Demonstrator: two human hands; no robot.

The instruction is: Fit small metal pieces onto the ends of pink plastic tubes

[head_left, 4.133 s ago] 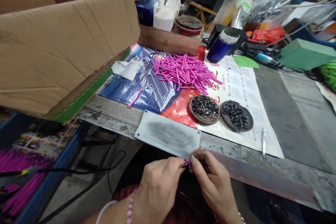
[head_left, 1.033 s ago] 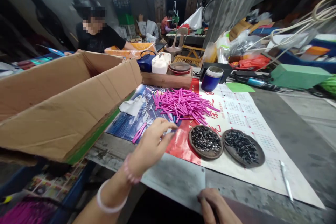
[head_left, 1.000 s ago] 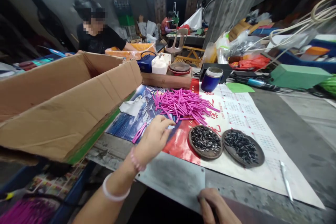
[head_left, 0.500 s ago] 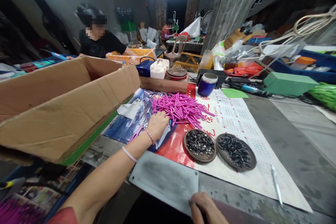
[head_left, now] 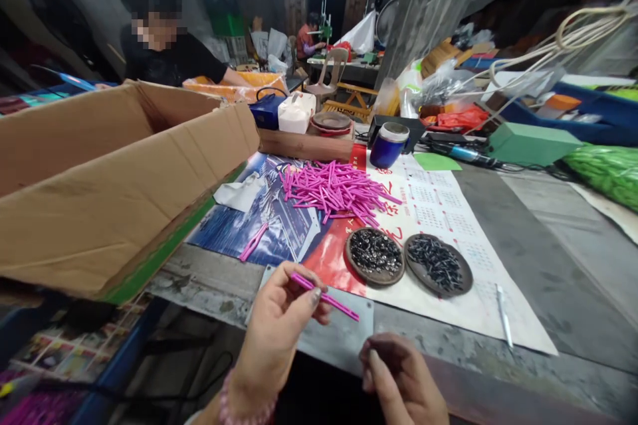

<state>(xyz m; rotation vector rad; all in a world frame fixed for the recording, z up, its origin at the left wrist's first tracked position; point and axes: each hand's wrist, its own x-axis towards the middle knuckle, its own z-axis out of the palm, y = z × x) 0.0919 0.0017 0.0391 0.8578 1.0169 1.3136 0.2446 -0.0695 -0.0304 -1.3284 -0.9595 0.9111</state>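
You held a thin pink plastic stick [head_left: 325, 295] pinched in your left hand [head_left: 279, 319].
Your right hand [head_left: 399, 378] curled narrow near the grey metal plate [head_left: 343, 339]; whether it held anything, I cannot tell.

A dim workshop stretches back behind a worn grey tabletop [head_left: 558, 239] with chipped paint along its near edge. A broad concrete pillar [head_left: 428, 6] rises at centre right. Farther back stand a plastic chair [head_left: 331, 73] and another cluttered table [head_left: 343, 66], where a person [head_left: 305, 40] sits working. The far walls are dark, and the floor [head_left: 189, 372] below is bare grey concrete.
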